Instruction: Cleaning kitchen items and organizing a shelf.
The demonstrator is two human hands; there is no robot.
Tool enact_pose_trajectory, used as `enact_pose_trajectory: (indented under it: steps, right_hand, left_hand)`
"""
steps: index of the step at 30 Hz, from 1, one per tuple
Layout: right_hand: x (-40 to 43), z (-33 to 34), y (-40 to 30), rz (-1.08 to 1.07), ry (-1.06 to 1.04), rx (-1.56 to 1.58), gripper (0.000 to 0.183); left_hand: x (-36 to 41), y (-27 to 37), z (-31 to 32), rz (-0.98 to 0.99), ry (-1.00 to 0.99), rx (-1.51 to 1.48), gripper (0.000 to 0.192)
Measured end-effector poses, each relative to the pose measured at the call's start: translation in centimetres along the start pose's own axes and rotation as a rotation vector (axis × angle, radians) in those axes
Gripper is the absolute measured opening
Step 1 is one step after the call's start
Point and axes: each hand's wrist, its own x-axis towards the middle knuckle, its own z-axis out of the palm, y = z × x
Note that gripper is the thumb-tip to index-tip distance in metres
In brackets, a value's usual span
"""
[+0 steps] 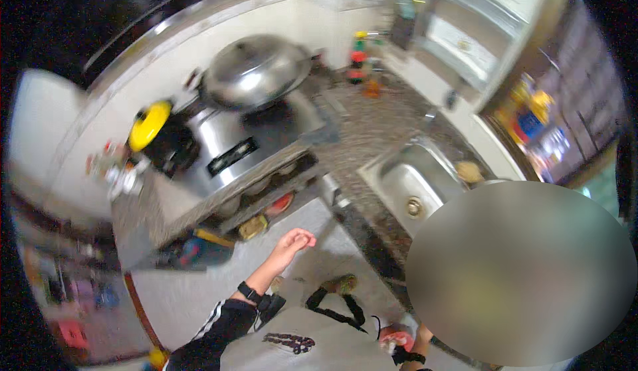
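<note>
My left hand [293, 244] hangs in front of me above the grey floor [174, 296], fingers loosely bent, with nothing visible in it. A black band [249, 292] wraps that wrist. My right hand [423, 338] is mostly hidden behind a large blurred oval, so whether it holds anything does not show. Beside the right wrist is a pink-red item [397, 340] with a white part, not clear enough to name. A stainless steel sink [412, 181] lies ahead on the right, its drain visible.
A gas stove [227, 137] carries a large lidded steel wok [254, 72] and a black pot with a yellow lid [151, 126]. Bottles [358, 57] stand in the counter's corner. Bowls and containers [253, 227] fill the shelf below the stove. A window [461, 42] is above the sink.
</note>
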Motion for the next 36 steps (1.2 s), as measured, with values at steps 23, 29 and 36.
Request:
enact_pose_trajectory:
  steps: [23,29,36]
  right_hand:
    - [-24.1,36.2,-23.7,-0.733,-1.649,-0.189,0.022]
    - [-28.4,39.8,-27.0,-0.777,-1.789,-0.585,0.024]
    - [-28.9,41.3,-27.0,-0.886,-1.537,-0.141,0.021]
  left_hand:
    - [-44.6,-10.0,-23.5,0.216,1.086,-0.283,0.007]
    - [-48.1,-11.0,-24.3,0.13,1.205,-0.126,0.005]
    - [-46.7,-9.7,-26.1,0.064,1.205,-0.179,0.003]
